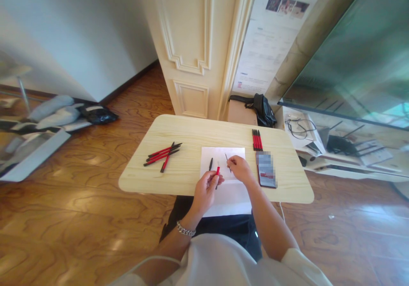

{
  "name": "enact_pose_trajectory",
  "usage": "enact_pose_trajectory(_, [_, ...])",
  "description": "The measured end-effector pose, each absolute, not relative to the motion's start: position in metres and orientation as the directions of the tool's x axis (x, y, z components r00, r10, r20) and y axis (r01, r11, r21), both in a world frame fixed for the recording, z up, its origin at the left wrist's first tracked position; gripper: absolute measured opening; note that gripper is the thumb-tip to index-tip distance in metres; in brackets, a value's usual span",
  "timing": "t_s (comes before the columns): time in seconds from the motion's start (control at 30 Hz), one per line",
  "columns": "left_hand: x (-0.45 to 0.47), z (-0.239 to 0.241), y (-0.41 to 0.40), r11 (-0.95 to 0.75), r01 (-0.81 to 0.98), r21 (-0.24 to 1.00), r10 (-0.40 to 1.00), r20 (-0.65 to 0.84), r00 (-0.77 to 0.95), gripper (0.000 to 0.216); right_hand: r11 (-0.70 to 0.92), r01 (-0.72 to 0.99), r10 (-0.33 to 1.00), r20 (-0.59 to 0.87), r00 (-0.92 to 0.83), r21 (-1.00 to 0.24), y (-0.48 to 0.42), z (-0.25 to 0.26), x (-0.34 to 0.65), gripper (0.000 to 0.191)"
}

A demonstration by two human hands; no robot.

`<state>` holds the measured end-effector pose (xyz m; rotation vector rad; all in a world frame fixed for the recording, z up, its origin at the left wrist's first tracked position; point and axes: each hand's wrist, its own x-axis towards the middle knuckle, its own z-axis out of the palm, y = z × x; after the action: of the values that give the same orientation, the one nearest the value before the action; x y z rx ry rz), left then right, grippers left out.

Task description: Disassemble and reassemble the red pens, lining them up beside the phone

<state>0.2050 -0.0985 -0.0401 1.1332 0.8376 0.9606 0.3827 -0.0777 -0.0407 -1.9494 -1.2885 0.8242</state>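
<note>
Head view (the only view supplied).

1. Left hand (pixel 206 190): closed around a red barrel (pixel 217 171). The fingers are curled and the thumb is pressed against it. The red end sticks out past the fingertips, over the near half of the white sheet (pixel 223 151). The barrel's long axis runs away from the person, close to straight up in the picture.

2. Right hand (pixel 240 169): thumb and forefinger are pinched together on a thin dark rod (pixel 227 157). The remaining fingers are folded, and the hand rests on or just above the sheet; which of the two cannot be told. The rod's long axis also runs away from the person, with its far end leaning slightly left.

3. Governing relation: the rod lies just right of the barrel's red end and a little beyond it, apart and not touching. The two axes are nearly parallel and the two hands are close together. The pinched end of the rod is the end nearer the barrel.

4. Nearby parts:
- A short black piece (pixel 211 163) lies on the sheet just left of the barrel, nearer the left hand.
- A loose pile of pens (pixel 162 154) lies well to the left on the surface (pixel 179 128).
- A tidy row of pens (pixel 257 140) and a phone (pixel 266 173) lie right of the sheet, nearer the right hand.
</note>
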Motion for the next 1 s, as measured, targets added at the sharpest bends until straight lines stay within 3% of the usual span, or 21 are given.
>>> enact_pose_trajectory(0.13, [0.207, -0.043, -0.099, 0.139, -0.167, 0.976, 0.926, -0.069, 0.372, 0.033, -0.223, 0.172, 0.945, -0.169, 0.281, -0.960, -0.081, -0.037, 0.385, 0.025])
enact_pose_trajectory(0.23, [0.207, -0.044, -0.099, 0.131, -0.144, 0.981, 0.928, -0.071, 0.366, 0.034, -0.147, -0.002, 0.951, -0.141, 0.276, -0.989, -0.084, -0.024, 0.384, 0.034])
enact_pose_trajectory(0.4, [0.206, -0.045, -0.100, 0.107, -0.120, 0.987, 0.927, -0.055, 0.372, 0.032, -0.018, -0.166, 0.937, -0.075, 0.340, -0.986, -0.091, 0.007, 0.377, 0.031])
enact_pose_trajectory(0.57, [0.205, -0.043, -0.099, 0.066, -0.088, 0.994, 0.920, -0.026, 0.390, 0.030, 0.069, -0.178, 0.921, -0.006, 0.389, -0.982, -0.092, 0.019, 0.370, 0.027])
enact_pose_trajectory(0.83, [0.206, -0.042, -0.099, 0.052, -0.061, 0.997, 0.915, -0.024, 0.402, 0.029, -0.008, -0.090, 0.947, -0.037, 0.320, -0.996, -0.095, 0.009, 0.361, 0.024])
enact_pose_trajectory(1.0, [0.205, -0.045, -0.098, 0.090, -0.088, 0.992, 0.910, -0.046, 0.412, 0.029, -0.061, 0.071, 0.967, -0.042, 0.253, -0.996, -0.104, -0.003, 0.354, 0.025])
